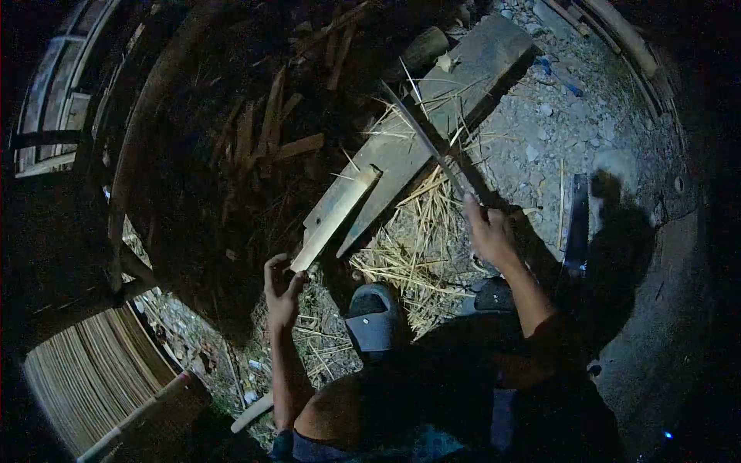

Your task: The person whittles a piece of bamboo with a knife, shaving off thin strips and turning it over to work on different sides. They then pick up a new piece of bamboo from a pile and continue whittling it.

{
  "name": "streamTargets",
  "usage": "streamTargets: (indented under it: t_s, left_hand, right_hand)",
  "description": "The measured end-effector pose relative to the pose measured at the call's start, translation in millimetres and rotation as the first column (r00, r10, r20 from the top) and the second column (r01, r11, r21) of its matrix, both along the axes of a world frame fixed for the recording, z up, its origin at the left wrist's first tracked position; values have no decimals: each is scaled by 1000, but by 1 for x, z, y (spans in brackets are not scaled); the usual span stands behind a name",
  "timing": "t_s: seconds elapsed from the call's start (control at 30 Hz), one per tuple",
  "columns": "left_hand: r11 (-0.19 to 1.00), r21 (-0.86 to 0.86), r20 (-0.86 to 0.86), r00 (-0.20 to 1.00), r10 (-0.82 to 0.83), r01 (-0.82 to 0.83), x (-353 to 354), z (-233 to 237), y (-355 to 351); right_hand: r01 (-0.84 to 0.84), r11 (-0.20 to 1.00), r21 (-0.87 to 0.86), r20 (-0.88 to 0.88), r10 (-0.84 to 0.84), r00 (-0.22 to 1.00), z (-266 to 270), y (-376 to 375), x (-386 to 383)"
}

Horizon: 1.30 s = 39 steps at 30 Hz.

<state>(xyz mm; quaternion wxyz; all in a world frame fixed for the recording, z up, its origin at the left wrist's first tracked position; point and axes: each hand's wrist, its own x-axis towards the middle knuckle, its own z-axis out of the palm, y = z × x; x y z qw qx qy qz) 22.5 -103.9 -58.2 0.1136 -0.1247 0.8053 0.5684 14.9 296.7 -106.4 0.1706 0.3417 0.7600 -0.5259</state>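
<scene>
- The left hand (284, 287) is closed around the near end of one pale slat (340, 216).
- The right hand (488, 231) grips one blade (428, 143), which slants away over one plank (486, 62).
- One heap of splints (413, 247) lies between the hands.

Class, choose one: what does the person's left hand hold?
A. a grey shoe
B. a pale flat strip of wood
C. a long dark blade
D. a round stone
B: the left hand grips the lower end of the pale flat wooden strip, while the right hand holds the long dark blade.
</scene>
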Motion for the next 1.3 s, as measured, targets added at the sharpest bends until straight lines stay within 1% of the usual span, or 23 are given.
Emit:
streamTargets:
  t_s: [0.07,0.13,0.17,0.2,0.23,0.27,0.33,0.4,0.47,0.53,0.57,0.6,0.67,0.7,0.73,0.8,0.87,0.93,1.03,1.13,1.2,1.27,1.3]
  left_hand:
    - [992,108,140,989,47,-63,8,-33,-11]
    - [994,102,148,989,22,-37,4,-39,-9]
    - [999,41,185,983,0,-8,2,-35,-4]
    - [1000,-20,225,974,-19,24,0,-33,2]
    - [994,37,197,976,95,-105,0,-38,8]
    - [994,35,196,976,96,-105,2,-51,1]
    - [996,-91,125,992,26,-14,4,-80,-18]
    - [994,-104,129,991,35,-22,-3,-63,-6]
    - [993,-114,133,990,44,-29,-8,-34,8]
    - [993,-48,156,981,117,-111,-12,0,22]
    - [979,-98,-109,979,169,-180,-11,10,33]
    - [979,-98,-106,980,168,-179,-13,23,46]
    - [931,145,-112,929,352,-336,-25,51,68]
    - [919,160,-22,930,368,-360,-31,61,71]
    - [919,158,-23,929,369,-361,-40,65,71]
    - [957,182,-212,942,262,-225,-59,72,74]
    - [925,242,-142,933,332,-292,-69,88,87]
    - [915,232,-64,933,354,-331,-76,94,93]
    - [892,257,-40,918,394,-372,-82,95,98]
    - [891,236,-36,913,406,-387,-85,98,99]
    - [899,216,-41,916,399,-382,-88,99,101]
    - [876,273,-58,902,427,-397,-85,95,103]
    - [876,269,-50,902,429,-401,-85,93,104]
  right_hand:
    - [-48,998,-32,28,49,998,2,-2,0]
    - [-114,972,208,-54,127,990,-24,-1,9]
    - [-114,954,278,-62,136,989,-9,-8,6]
    - [-115,954,278,-64,137,989,0,-9,4]
    - [-134,973,186,-16,140,990,7,-10,3]
    - [-148,985,91,31,146,989,14,-10,2]
    - [-175,975,139,49,170,984,29,-11,-3]
    - [-202,961,190,68,192,979,29,-11,-2]
    - [-224,931,288,-123,268,955,18,-13,4]
    - [-264,899,349,-141,329,934,17,-17,7]
    - [-306,863,403,-153,393,907,17,-21,7]
    - [-306,863,402,-150,392,908,22,-28,6]
    - [-405,830,384,-114,478,871,33,-40,0]
    - [-407,812,419,-146,503,852,26,-46,0]
    - [-408,812,417,-147,503,851,23,-49,-1]
    - [-353,858,374,-312,475,823,36,-57,-9]
    - [-406,852,330,-270,497,825,54,-62,-18]
    - [-328,893,309,-468,443,765,58,-68,-22]
    - [-313,861,401,-378,467,799,24,-70,-27]
    - [-314,796,518,-285,507,813,28,-76,-26]
    - [-353,746,565,-304,586,751,34,-75,-25]
    - [-323,812,486,-326,511,795,34,-78,-21]
    - [-324,867,377,-427,474,770,43,-79,-25]
